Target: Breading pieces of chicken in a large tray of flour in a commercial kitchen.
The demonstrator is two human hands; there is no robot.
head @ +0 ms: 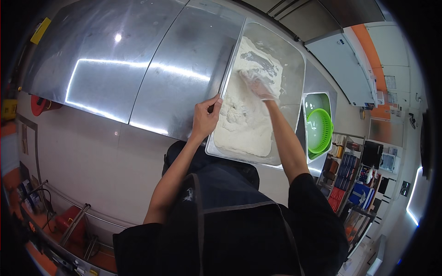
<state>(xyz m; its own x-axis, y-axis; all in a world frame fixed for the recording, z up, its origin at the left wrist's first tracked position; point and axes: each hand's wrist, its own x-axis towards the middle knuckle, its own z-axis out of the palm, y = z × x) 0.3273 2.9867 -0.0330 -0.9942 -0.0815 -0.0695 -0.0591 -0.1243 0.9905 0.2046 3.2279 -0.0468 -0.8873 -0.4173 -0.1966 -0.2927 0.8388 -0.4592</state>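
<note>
A deep rectangular metal pan [291, 93] lies before me, with white flour-like powder [247, 138] over much of its floor. My left hand [207, 115], bare, grips the pan's left rim, thumb and forefinger closed around the edge. Inside the pan, my right hand [257, 84] wears a clear plastic glove and reaches into the powder, its fingertips pointing left. The glove is blurred, so whether powder is held in it cannot be told. Around the left side of the hand the powder is piled and lumpy; above it, a thin patch shows grey metal.
A stainless steel worktop [172, 69] stretches to the left of the pan. On the right stands a smaller metal pan [328, 98] holding a bright green plastic strainer [323, 132]. Shelving with packages [345, 165] and a white chest-like appliance [340, 65] stand farther right.
</note>
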